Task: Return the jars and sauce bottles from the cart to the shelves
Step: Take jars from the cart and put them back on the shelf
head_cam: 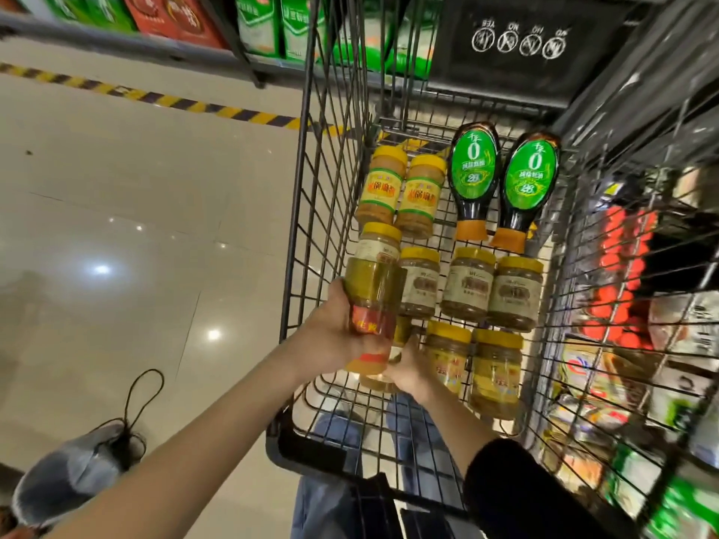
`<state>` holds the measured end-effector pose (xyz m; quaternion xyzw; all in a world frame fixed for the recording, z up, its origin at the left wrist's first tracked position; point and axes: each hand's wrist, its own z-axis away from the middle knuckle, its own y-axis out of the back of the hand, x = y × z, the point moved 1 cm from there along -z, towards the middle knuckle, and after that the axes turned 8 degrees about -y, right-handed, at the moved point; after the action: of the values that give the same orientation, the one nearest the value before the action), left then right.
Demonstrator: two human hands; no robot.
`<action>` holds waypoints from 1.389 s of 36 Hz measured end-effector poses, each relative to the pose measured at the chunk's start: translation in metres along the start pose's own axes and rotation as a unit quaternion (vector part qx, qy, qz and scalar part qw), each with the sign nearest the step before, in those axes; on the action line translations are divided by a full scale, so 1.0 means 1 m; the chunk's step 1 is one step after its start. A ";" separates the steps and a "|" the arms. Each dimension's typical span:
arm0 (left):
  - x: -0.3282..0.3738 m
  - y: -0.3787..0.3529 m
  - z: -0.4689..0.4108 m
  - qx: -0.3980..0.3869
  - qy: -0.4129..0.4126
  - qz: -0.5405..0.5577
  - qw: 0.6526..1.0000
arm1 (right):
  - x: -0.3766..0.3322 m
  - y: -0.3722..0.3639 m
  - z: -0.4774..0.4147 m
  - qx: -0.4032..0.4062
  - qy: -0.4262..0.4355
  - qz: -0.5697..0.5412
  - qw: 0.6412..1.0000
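My left hand [337,332] grips a jar of yellow-green contents with a red label [372,305], lifted above the near left of the wire cart [311,212]. Just below it, my right hand [408,369] is wrapped around a second similar jar [383,383] low in the cart, mostly hidden by the first jar. On the cart floor lie several yellow-lidded jars [469,284] and two dark sauce bottles with green labels [474,173], caps toward me.
Shelves of packaged goods [622,305] run along the right, close to the cart. Green and red boxes [256,25] stand on a low shelf ahead. Glossy tiled floor [136,227] with a yellow-black stripe spreads left. A grey bag [78,472] lies at lower left.
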<state>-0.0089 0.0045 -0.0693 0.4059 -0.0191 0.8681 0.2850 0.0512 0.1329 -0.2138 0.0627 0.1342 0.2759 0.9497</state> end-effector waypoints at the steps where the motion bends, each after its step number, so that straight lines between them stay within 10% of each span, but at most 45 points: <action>1: 0.004 0.002 0.002 0.000 -0.003 0.007 1.000 | 0.000 -0.002 -0.002 -0.011 -0.016 -0.018 1.000; 24: 0.072 0.032 0.062 0.019 -0.079 0.090 0.993 | -0.010 0.056 0.091 -0.146 0.033 -0.212 0.966; 36: 0.158 0.033 0.118 -0.050 -0.236 0.021 0.970 | -0.004 0.138 0.233 0.072 0.211 -0.331 0.917; 50: 0.234 -0.016 0.228 -0.266 -0.437 -0.103 0.853 | 0.112 0.065 0.464 0.389 0.309 -0.423 0.758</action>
<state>0.0381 0.0695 0.2476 0.6518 -0.3297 0.5289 0.4321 0.2433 0.2270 0.2175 0.2749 0.5290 -0.2256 0.7705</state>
